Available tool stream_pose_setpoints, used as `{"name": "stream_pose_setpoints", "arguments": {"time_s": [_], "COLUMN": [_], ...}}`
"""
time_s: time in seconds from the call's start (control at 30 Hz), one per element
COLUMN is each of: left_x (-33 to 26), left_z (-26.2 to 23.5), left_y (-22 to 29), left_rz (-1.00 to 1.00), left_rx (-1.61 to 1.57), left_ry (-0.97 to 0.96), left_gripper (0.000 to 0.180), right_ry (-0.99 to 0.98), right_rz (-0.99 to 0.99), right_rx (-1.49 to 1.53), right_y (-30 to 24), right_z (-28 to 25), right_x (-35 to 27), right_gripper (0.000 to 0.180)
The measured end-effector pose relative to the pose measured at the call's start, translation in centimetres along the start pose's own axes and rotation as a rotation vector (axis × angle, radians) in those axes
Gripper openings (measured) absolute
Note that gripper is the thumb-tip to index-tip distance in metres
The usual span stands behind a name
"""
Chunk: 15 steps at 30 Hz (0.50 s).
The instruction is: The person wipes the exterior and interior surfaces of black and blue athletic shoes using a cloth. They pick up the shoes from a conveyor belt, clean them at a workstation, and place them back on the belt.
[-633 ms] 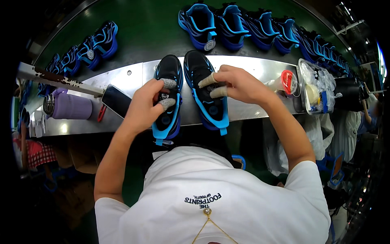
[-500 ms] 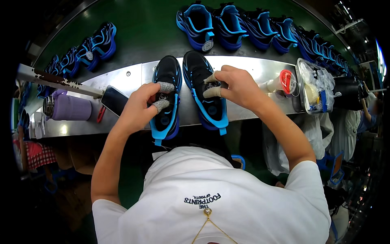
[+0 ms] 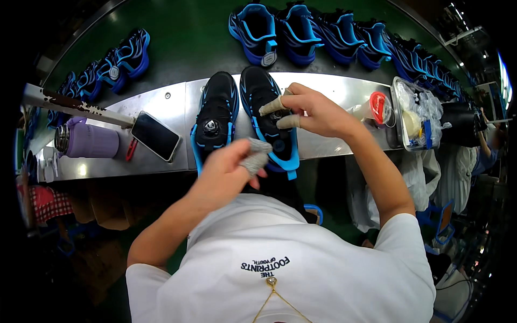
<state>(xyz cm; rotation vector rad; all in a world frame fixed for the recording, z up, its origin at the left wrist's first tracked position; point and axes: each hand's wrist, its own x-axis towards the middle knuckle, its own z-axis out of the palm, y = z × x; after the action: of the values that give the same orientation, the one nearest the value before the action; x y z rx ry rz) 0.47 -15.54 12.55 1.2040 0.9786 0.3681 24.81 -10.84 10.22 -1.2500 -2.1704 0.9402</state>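
Two black and blue sneakers lie side by side with their toes pointing away from me. On the right sneaker (image 3: pixel 260 91), my right hand (image 3: pixel 318 114) pinches the round dial on the tongue, with tan covers on thumb and finger. The left sneaker (image 3: pixel 218 102) shows its shiny dial (image 3: pixel 210 127) uncovered. My left hand (image 3: pixel 229 169), with grey fingertip covers, is over the heel end of the left sneaker and hides part of it. Motion smears its fingers, which point towards the right sneaker's collar.
A phone (image 3: pixel 155 135), a red-handled tool (image 3: pixel 131 149) and a purple tumbler (image 3: pixel 94 141) are at left on the metal ledge (image 3: pixel 323 89). To the right are a red-lidded cup (image 3: pixel 378 109) and a tray (image 3: pixel 398 116) of plastic bags. Several matching sneakers (image 3: pixel 301 35) line the green surface beyond.
My left hand has left the left sneaker's dial and swung right and towards me. My right hand stays at the right sneaker's dial. The left sneaker has shifted slightly left.
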Motion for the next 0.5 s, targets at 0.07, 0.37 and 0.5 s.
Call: {"name": "stream_pose_setpoints", "arguments": {"time_s": [0.07,0.37,0.5], "left_x": [1.1,3.8,4.1], "left_z": [1.7,4.2,4.3], "left_y": [-1.3,-1.9,-2.4], "left_rz": [-0.132,-0.140,-0.103], "left_rx": [-0.381,-0.732,-0.731], "left_ry": [-0.045,0.064,0.065], "left_gripper": [0.036,0.036,0.036], "right_ry": [0.157,0.109,0.169], "right_rz": [-0.066,-0.018,-0.002], "right_rx": [-0.061,-0.017,-0.092], "right_y": [0.8,-0.3,0.0], "right_z": [1.2,0.9,1.1], "right_x": [0.1,0.0,0.1], "right_gripper": [0.035,0.033,0.034]}}
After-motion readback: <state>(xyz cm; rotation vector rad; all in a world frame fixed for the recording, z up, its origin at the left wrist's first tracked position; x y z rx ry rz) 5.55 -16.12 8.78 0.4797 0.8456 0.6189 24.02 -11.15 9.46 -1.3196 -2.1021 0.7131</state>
